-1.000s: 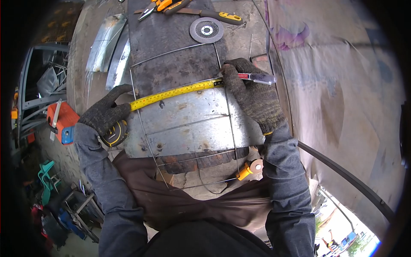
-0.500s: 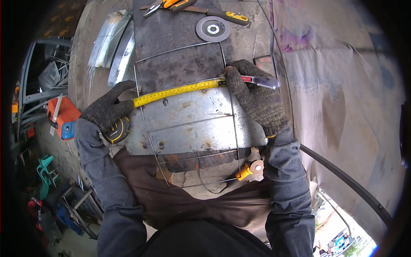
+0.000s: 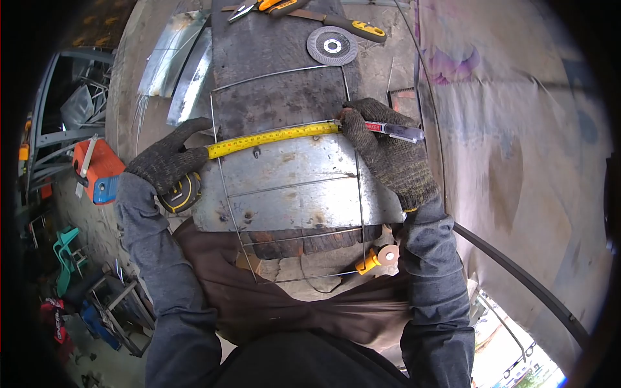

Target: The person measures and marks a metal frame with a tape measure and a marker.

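Note:
A yellow tape measure blade (image 3: 278, 137) stretches across a thin wire frame (image 3: 224, 187) from one gloved hand to the other. My left hand (image 3: 169, 158) is closed on the tape near its black case (image 3: 182, 193), which hangs under the palm; the thumb points toward the frame's left wire. At the frame's right wire, my right hand (image 3: 388, 150) pinches the tape's end and also holds a marker (image 3: 396, 131), its clear cap pointing right. Under the frame lies a curved, shiny metal sheet (image 3: 291, 187), spotted with dark marks.
Beyond the frame, a flap disc (image 3: 317, 46) and a yellow-black handled tool (image 3: 362, 29) lie on the dark board (image 3: 259, 58). Metal strips (image 3: 191, 77) are at the left. An angle grinder (image 3: 369, 262) sits near my knees. An orange-blue box (image 3: 100, 171) stands at far left.
The bench and its things sit slightly farther right in view. Both hands keep their grip, and the tape stays stretched across the frame.

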The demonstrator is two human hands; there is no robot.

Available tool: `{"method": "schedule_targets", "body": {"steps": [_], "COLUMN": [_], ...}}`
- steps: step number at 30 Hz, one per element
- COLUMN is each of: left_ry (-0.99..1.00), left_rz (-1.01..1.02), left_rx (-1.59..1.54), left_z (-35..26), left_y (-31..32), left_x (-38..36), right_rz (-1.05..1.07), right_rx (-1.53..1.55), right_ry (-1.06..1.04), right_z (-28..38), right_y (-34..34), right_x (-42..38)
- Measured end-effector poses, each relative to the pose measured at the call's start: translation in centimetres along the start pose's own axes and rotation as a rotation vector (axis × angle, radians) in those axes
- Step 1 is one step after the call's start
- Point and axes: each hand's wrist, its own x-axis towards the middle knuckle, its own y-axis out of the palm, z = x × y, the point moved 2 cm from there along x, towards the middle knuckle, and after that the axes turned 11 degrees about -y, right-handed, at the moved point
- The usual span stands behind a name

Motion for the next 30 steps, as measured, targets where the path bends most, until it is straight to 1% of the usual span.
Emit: {"method": "schedule_targets", "body": {"steps": [4,8,11,13,14,16,17,19,23,25,30], "left_ry": [0.021,0.016,-0.012,-0.085,-0.083,-0.087,-0.086,0.013,-0.009,0.007,-0.01], "left_rz": [0.001,-0.003,0.011,0.067,0.068,0.075,0.075,0.023,0.011,0.021,0.017], "left_rx": [-0.005,0.011,0.013,0.028,0.029,0.008,0.01,0.051,0.074,0.05,0.043], "left_z": [0.4,0.5,-0.3,-1.0,-1.0,-0.9,-0.4,0.4,0.2,0.6,0.7], "left_y": [0.1,0.0,-0.2,-0.5,-0.4,-0.4,-0.3,-0.1,-0.1,-0.1,0.0], "left_x": [0.3,0.3,-0.1,-0.4,-0.4,-0.4,-0.1,0.5,0.5,0.7,0.7], "right_rz": [-0.028,-0.008,-0.014,-0.019,-0.021,-0.02,-0.022,-0.019,-0.015,0.027,0.041], "right_rx": [0.008,0.01,0.0,0.016,0.015,0.033,0.032,-0.016,-0.015,-0.037,-0.083], "right_ry": [-0.031,-0.037,-0.029,-0.054,-0.053,-0.005,-0.004,-0.002,0.006,0.051,0.048], "right_z": [-0.5,-0.7,-0.8,-0.9,-0.8,-0.5,-0.5,-0.5,-0.4,-0.7,-0.7], "right_y": [0.2,0.2,0.3,0.3,0.3,0.3,0.3,0.3,0.2,0.4,0.3], "right_x": [0.0,0.1,0.1,0.1,0.1,0.1,0.1,0.1,0.1,0.0,0.1]}}
